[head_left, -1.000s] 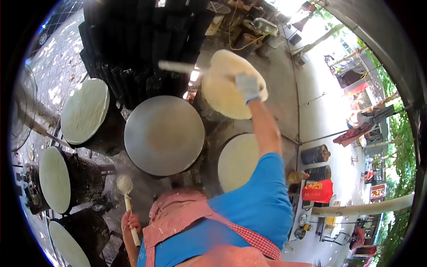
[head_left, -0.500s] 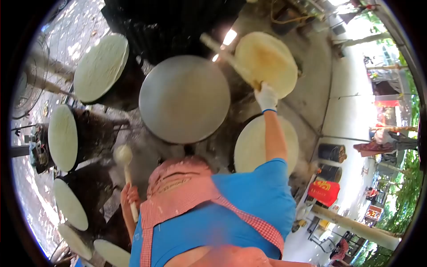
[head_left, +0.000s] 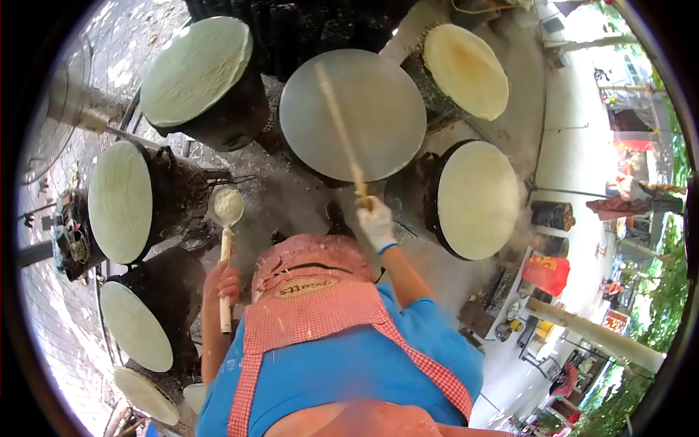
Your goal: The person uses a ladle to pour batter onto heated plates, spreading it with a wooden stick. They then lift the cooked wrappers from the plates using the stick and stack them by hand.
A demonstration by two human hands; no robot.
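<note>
A ring of round griddles surrounds the bare central griddle: those to its left and lower left carry pale batter sheets, the one to its upper right holds a browned sheet, and only the central plate appears left to fill. The gloved right hand, arm raised just below that plate, is closed around a long wooden stick slanting across it. The bare left hand, lower left of it, grips a wooden-handled ladle upright, bowl loaded with batter.
</note>
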